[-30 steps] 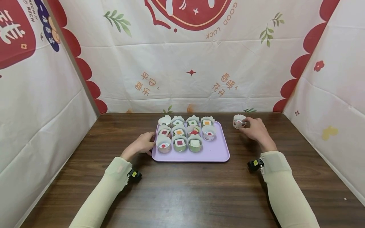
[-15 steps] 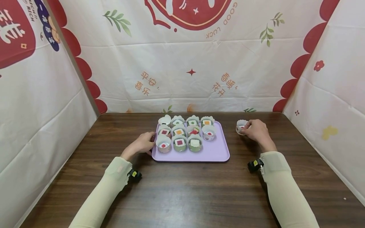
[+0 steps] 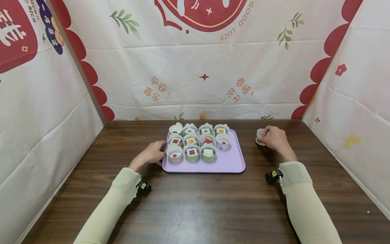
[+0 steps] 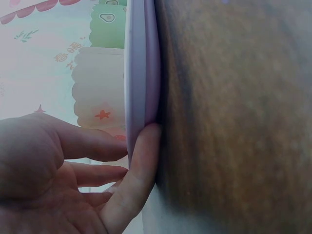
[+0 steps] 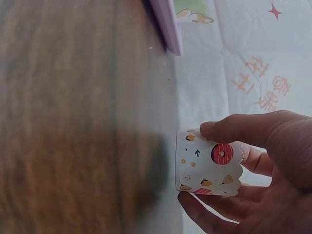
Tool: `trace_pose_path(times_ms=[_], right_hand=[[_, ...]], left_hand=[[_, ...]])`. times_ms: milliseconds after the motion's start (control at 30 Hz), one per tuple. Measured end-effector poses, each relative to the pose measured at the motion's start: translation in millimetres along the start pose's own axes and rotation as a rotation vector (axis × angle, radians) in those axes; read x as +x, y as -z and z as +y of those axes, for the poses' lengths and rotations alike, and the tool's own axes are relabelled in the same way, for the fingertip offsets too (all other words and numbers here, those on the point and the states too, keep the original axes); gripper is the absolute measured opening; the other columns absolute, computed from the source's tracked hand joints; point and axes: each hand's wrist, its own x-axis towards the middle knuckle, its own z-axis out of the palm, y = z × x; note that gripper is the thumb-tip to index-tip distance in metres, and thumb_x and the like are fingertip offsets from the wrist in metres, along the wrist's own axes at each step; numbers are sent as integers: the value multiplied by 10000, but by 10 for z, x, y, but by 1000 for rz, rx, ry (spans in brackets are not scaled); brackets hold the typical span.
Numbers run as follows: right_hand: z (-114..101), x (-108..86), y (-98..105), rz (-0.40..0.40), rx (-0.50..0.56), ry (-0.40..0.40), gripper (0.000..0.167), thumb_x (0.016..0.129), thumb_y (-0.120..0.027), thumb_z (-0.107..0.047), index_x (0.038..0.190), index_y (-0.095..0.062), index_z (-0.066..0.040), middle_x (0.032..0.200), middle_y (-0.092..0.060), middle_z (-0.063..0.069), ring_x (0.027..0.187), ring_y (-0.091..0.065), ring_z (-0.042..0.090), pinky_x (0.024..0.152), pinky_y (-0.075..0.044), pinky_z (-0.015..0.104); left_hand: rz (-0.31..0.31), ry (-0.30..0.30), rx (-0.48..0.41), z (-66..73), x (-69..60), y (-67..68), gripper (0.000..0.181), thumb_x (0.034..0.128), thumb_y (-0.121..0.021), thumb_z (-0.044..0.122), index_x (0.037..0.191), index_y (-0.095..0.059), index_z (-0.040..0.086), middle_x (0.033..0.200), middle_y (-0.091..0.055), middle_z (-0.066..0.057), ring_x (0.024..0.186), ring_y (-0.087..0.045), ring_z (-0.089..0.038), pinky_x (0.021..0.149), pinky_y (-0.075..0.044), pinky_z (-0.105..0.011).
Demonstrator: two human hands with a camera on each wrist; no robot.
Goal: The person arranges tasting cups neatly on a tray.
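My right hand point(image 3: 273, 138) pinches a white paper baking cup point(image 5: 209, 165), printed with donuts and leaves, to the right of the tray. In the right wrist view the thumb and a finger press its opposite sides; I cannot tell whether its base touches the table. Its inside is mostly hidden in the head view. At the left, my left hand point(image 3: 151, 153) grips the edge of a lilac tray point(image 3: 226, 164), with fingers against the rim in the left wrist view. On the tray, several paper cups with small sushi-like pieces point(image 3: 192, 152) stand in three rows.
The dark wooden table point(image 3: 195, 206) extends in front of the tray. A white printed cloth point(image 3: 195, 67) hangs behind it and on both sides. The tray's front right part point(image 3: 228, 162) shows bare lilac surface.
My right hand has brought the paper cup a little to the right and nearer, and the cup's inside is more covered by the fingers. The left hand and tray stay put.
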Motion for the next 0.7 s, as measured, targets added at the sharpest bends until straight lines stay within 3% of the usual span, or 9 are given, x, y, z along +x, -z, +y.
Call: trace_pose_path(times_ms=[333,467,567,700], right_hand=[[-194,-19,118,-33,49,48,592,883,-766,-262,1303,-467,27,1341,-525,365,1151,-502,508,926,-467,633],[-289,-29,168,-94,60,78,733,890,-771,-290,1448,-407,15,1425,-492,371,1216,-504,502,962,-477,631],[-366,-43,177,-145,49,105,758,894,-773,-301,1483,-400,-2,1455,-489,352,1211,-524,473,957,-499,606],[-479,-76,150,-168,10,150,682,876,-781,-285,1429,-489,-12,1351,-583,312,1104,-577,422,895,-521,544]], left_hand=[[1,-3,1,3,-6,12,551,1004,-521,39,1517,-376,-97,1250,-569,-276,993,-658,-307,638,-644,-317],[-2,-4,-1,-6,4,11,549,1004,-521,34,1519,-376,-94,1240,-572,-269,993,-658,-306,646,-646,-325],[-5,-4,-2,-10,7,8,548,1003,-522,28,1516,-377,-96,1230,-573,-267,985,-659,-304,649,-647,-332],[-4,-3,-6,-12,5,3,542,1003,-520,29,1512,-382,-96,1230,-574,-267,991,-659,-304,649,-648,-331]])
